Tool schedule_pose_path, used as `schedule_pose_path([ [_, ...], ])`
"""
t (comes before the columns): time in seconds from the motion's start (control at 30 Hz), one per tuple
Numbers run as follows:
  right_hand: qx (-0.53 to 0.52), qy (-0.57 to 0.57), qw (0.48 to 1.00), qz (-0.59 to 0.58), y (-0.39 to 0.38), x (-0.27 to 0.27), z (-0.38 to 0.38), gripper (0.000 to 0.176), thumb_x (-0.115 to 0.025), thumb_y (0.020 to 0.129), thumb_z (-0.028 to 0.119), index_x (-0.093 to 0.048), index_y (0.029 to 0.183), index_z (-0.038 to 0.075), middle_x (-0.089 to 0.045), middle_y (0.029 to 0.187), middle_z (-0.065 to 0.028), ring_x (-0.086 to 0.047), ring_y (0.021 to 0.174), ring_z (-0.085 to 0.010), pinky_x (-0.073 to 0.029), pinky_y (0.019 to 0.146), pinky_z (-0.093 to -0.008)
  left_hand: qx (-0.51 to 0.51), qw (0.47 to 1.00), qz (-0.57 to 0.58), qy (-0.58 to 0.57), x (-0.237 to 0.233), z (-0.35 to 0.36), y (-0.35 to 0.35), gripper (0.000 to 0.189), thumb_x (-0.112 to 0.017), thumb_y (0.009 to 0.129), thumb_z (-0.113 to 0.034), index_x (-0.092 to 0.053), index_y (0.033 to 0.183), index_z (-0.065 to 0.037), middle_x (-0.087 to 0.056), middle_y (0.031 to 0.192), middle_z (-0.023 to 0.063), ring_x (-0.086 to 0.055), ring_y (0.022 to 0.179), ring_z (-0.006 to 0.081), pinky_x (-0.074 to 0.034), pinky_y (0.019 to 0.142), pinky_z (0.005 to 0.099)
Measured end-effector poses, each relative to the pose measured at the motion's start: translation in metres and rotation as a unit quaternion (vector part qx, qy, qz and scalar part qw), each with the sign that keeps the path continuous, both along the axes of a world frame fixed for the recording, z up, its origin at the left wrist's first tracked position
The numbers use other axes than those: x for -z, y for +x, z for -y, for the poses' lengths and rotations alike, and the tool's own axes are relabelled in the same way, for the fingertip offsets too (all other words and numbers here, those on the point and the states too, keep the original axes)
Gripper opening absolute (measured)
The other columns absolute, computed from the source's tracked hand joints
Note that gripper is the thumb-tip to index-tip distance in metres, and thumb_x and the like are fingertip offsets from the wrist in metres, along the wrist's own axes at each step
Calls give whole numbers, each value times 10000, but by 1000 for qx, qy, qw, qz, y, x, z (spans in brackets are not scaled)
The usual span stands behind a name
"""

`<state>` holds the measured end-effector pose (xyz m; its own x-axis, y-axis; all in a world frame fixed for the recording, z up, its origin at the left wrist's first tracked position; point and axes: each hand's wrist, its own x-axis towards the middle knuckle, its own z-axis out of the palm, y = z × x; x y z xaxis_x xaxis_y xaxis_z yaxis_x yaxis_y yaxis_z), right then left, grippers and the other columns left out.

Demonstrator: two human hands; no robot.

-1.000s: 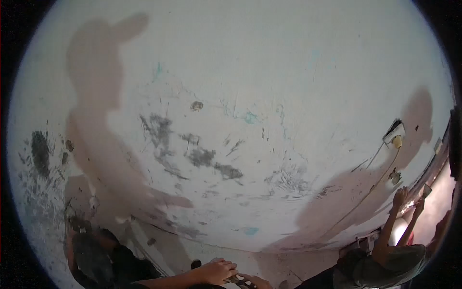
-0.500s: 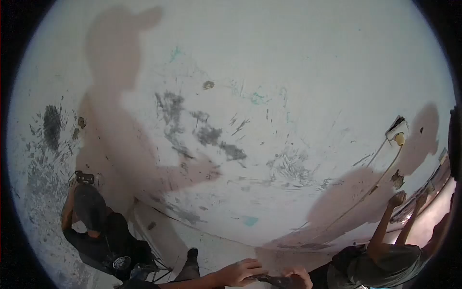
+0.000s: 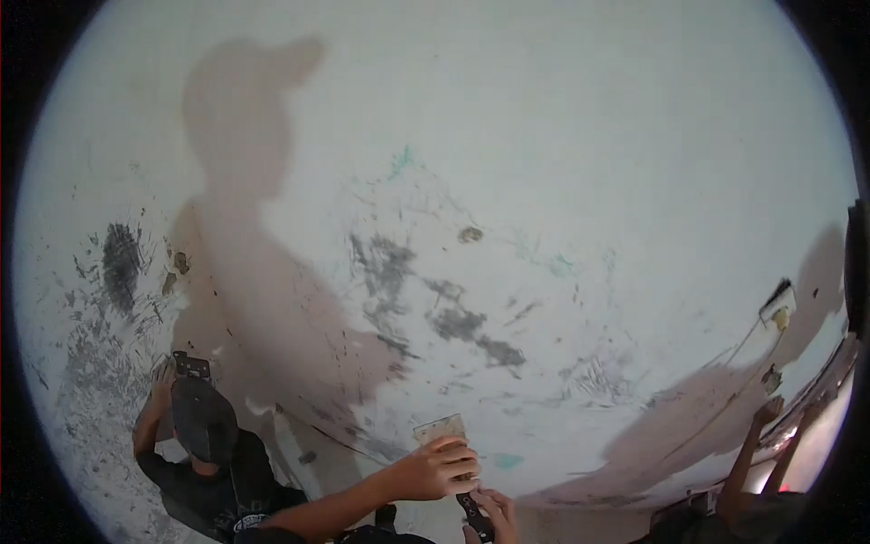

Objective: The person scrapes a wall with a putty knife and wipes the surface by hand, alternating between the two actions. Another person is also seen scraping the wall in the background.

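At the lower middle of the head view, my left hand (image 3: 441,468) is closed around a scraper. The scraper's flat, pale, dirty blade (image 3: 439,427) sticks out above my fingers, overlapping the lower wall in this view. Lower down, my right hand (image 3: 495,513) is closed at the dark handle (image 3: 475,519), which has light ring-shaped marks. The part between blade and handle is covered by my left fingers. Beyond my hands is the white wall (image 3: 562,145), scuffed with grey patches (image 3: 458,322) and faint green traces (image 3: 403,161).
A co-worker (image 3: 204,453) in a dark cap and shirt is close on my left, one hand raised beside a dark tool (image 3: 191,364) at the wall. Another person's raised arms (image 3: 745,453) show at the right. A wall fitting (image 3: 778,306) with a cable sits at far right.
My view has tilted up and turned left, so the wall marks sit lower and further right. Both hands have come up, and the scraper's blade now shows above my left hand.
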<state>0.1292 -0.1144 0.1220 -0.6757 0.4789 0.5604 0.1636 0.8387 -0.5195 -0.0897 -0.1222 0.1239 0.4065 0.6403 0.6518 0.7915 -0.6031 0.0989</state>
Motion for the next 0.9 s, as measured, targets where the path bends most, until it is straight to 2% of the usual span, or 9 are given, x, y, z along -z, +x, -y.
schedule_pose_path([
  [0.03, -59, -236, 969, -34, -2, 22, -3, 572, -544, 884, -85, -398, 1409, 92, -521, 1178, -147, -607, 813, -198, -510, 667, -304, 22, 999, 29, 17, -11, -6, -7, 58, -706, 853, -138, -671, 890, -110, -623, 1006, 21, -589, 1037, 208, -461, 1010, 434],
  [0.07, -115, -456, 880, -65, -7, 32, -8, 622, -534, 891, -84, -325, 1445, 104, -527, 1151, -159, -600, 789, -185, -499, 635, -277, 20, 999, 30, 23, -21, -14, -15, 58, -706, 853, -138, -671, 890, -110, -623, 1006, 21, -589, 1037, 208, -461, 1010, 434],
  [0.1, -108, -477, 869, -77, -20, 20, -7, 633, -499, 936, -30, -196, 1473, 112, -570, 962, -147, -543, 631, -148, -446, 536, -261, 51, 998, 22, 40, -29, -21, -24, 57, -700, 861, -140, -671, 891, -101, -623, 996, 20, -588, 1038, 209, -460, 1013, 431],
  [0.23, -55, -417, 896, -143, -64, 5, -20, 553, -433, 1002, 78, -157, 1481, 107, -464, 616, -25, -386, 453, -86, -317, 430, -232, 124, 983, -31, 134, -77, -61, -48, 93, -708, 816, -130, -666, 877, -74, -608, 930, 29, -585, 1013, 213, -450, 1025, 420],
  [0.37, -4, -360, 910, -205, -90, -8, -33, 550, -420, 1017, 116, -161, 1499, 61, -445, 614, -24, -369, 458, -88, -297, 441, -238, 195, 959, -68, 196, -126, -103, -59, 78, -645, 761, -115, -640, 698, -69, -582, 807, 23, -577, 924, 209, -410, 1014, 383],
  [0.47, -35, -314, 917, -244, -98, -26, -40, 584, -415, 1026, 167, -131, 1515, 20, -453, 660, -25, -390, 495, -92, -314, 458, -244, 250, 928, -163, 222, -155, -125, -63, 95, -656, 709, -137, -645, 629, -87, -582, 778, 4, -563, 871, 191, -424, 968, 345],
  [0.67, 30, -266, 957, -115, -90, -75, -71, 456, -467, 1006, 156, -380, 1424, -7, -532, 771, -50, -469, 567, -108, -399, 540, -236, 254, 900, -298, 193, -173, -142, -72, 129, -657, 695, -130, -595, 620, -46, -527, 622, 0, -524, 698, 160, -431, 744, 289],
  [0.77, 137, -81, 984, -85, -99, -94, -82, 376, -515, 927, -6, -521, 1302, -30, -668, 1099, -177, -687, 861, -241, -523, 766, -321, 205, 926, -261, 182, -179, -150, -78, 159, -637, 728, -132, -561, 624, -40, -534, 608, 20, -534, 649, 154, -436, 723, 280],
  [0.9, 132, -75, 988, -40, -106, -115, -94, 413, -557, 901, -17, -524, 1312, -4, -678, 1083, -222, -694, 963, -296, -531, 790, -342, 162, 925, -278, 203, -195, -148, -95, 179, -646, 734, -152, -559, 622, -45, -547, 608, 27, -539, 642, 145, -439, 716, 281],
])
